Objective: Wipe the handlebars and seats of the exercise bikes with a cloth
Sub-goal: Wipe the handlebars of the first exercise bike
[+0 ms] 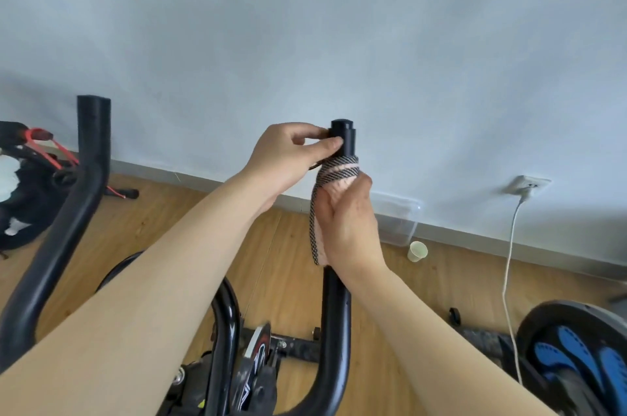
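Two hands (288, 157) (346, 225), seemingly both on cloth (336, 171).

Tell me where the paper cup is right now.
In the head view, the paper cup sits on the wooden floor right of centre, just in front of the clear plastic box and left of the white cable.

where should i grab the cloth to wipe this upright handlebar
Take the cloth where it wraps the upright handlebar, just below the end cap. Come from the right, as the right hand does, curling the hand round the round tube: that presses cloth on all sides. The loose tail hangs down the left.
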